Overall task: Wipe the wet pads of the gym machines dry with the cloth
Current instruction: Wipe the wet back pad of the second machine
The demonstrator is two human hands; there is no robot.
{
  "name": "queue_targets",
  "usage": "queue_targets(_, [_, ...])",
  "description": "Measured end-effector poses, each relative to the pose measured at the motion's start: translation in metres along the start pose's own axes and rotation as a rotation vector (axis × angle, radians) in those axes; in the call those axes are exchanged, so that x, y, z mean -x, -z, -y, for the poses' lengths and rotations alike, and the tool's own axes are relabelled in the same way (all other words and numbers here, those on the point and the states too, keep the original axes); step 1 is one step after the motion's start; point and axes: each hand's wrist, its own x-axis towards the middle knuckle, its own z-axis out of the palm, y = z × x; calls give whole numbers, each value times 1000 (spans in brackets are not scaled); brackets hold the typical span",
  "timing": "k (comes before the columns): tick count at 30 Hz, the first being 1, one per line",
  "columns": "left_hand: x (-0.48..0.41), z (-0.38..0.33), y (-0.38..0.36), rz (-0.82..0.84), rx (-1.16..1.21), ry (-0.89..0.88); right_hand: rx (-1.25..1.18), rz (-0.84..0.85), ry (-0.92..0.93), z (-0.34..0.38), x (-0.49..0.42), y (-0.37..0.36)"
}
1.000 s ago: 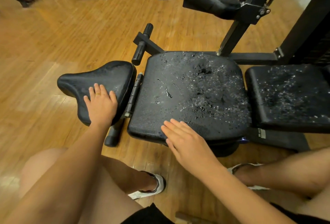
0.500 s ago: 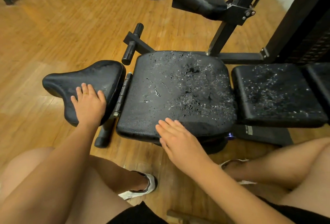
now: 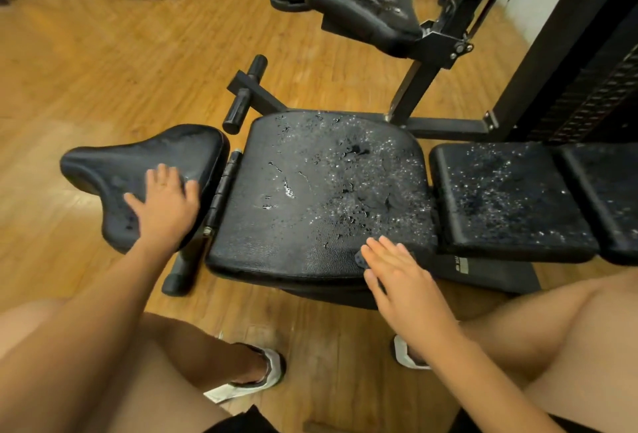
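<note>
The person is facing a black gym bench [image 3: 448, 126] on a wooden floor [image 3: 103, 70]. The left hand [image 3: 165, 205] is lying flat on the saddle pad [image 3: 131, 163], the curvy one at the left end. Its fingers are straight and spread wide, and it is holding nothing. This pad is looking mostly dry, with only a few faint marks.

The right hand [image 3: 397, 274] is resting flat on the front right corner of the big middle pad [image 3: 310, 198]. Its fingers are straight and close together. A small dark bit [image 3: 360, 257] is peeking out from under its fingers, touching the pad. It is too small to tell if it is the cloth.

The big middle pad is carrying lots of water drops, mostly on its right half and at the back. The next pad [image 3: 511, 198], just beside it on the right, is also shining with drops. A high pad [image 3: 362, 8] is sitting on a metal arm [image 3: 416, 87] behind them, and it is looking wet too.

Two white shoes [image 3: 272, 368] are standing on the floor near the bench.
</note>
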Motion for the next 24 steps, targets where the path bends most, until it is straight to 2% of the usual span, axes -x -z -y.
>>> queue_targets(3, [5,-22,-2,173,-72,-195,-14,5,24,-5,0,6])
queue_targets(6, [8,-27,-5,239,-121,-200,-55,26,28,-30,12,12])
queue_targets(11, [9,-26,-6,233,-157,-199,-165,-60,-166,-55,15,16])
queue_targets(17, [7,-30,-4,301,-162,-187,-143,-18,51,1,-6,-8])
queue_targets(20, [12,-50,0,319,-58,-268,-141,24,104,-6,-5,-9])
queue_targets(24, [34,-74,-7,273,215,-358,-143,17,89,-30,1,0])
